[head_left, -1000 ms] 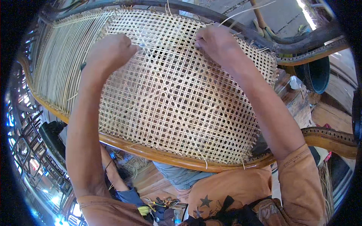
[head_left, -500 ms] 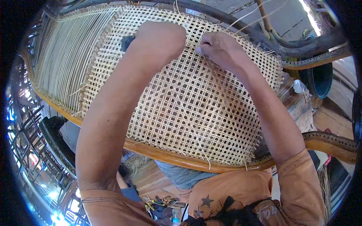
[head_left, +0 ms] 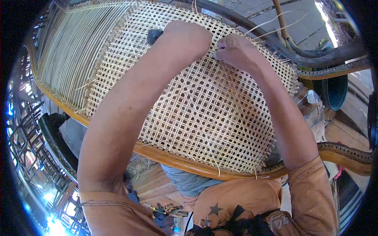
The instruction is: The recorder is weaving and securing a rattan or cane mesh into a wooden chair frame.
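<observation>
A woven cane panel (head_left: 204, 106) of pale strands is set in a curved wooden chair frame (head_left: 181, 161) in front of me. My left hand (head_left: 187, 37) is closed in a fist over its far part, fingers mostly hidden. A dark rounded end (head_left: 154, 36) of some object juts out from the left side of that fist; the rest of it is hidden. Close beside it on the right, my right hand (head_left: 238, 51) is closed with thumb and fingers pressed together over the weave. What it pinches, if anything, cannot be made out.
Parallel unwoven strands (head_left: 88, 43) span the frame's left part. Loose cane ends (head_left: 275, 29) stick up beyond the far edge. A dark bucket (head_left: 336, 92) stands at the right. Tools (head_left: 167, 209) and a small bottle (head_left: 177, 225) lie below on the wooden floor.
Both hands have shifted slightly right across the panel, the left one more, bringing it nearer the right. The dark end at the left fist moved along with it.
</observation>
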{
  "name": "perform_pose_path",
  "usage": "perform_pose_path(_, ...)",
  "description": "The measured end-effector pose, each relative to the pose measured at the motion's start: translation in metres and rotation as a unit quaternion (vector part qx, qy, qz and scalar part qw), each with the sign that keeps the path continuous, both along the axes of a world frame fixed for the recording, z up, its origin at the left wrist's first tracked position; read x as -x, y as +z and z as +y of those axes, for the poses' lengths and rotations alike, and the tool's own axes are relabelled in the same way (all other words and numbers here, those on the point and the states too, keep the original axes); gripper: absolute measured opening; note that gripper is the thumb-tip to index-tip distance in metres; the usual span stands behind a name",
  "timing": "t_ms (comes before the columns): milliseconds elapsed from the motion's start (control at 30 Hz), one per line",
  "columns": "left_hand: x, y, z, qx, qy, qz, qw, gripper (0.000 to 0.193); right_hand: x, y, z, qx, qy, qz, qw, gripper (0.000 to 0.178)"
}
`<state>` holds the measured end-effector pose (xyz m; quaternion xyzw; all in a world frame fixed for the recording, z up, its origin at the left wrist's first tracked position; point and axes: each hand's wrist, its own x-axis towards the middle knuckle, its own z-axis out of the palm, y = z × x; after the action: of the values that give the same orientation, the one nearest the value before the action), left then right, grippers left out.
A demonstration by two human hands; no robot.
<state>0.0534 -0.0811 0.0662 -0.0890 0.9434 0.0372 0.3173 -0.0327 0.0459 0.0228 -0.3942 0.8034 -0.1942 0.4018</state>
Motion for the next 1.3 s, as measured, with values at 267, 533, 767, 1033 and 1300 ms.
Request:
perform_pose_path(267,-0.005,-0.002,-0.006,-0.012,0.095,0.02,0.995,0.031,-0.009,-0.009,0.001,0.105,0.028,0.085,0.99,0.024)
perform_pose_path(533,0.001,0.006,-0.006,-0.006,0.101,-0.025,0.995,0.032,-0.025,-0.036,0.012,0.269,-0.038,0.14,0.952,0.01)
perform_pose_path(767,0.002,0.014,-0.005,0.005,0.082,-0.039,0.996,0.035,-0.018,-0.031,0.018,0.302,0.006,0.114,0.947,0.012)
perform_pose_path(1033,-0.031,0.024,-0.049,0.073,0.181,-0.008,0.981,0.032,-0.019,-0.021,0.012,0.205,-0.069,0.067,0.974,0.022)
perform_pose_path(1300,-0.076,0.006,-0.026,-0.141,0.422,0.142,0.884,0.037,0.019,-0.03,0.078,0.133,-0.325,-0.078,0.933,0.028)
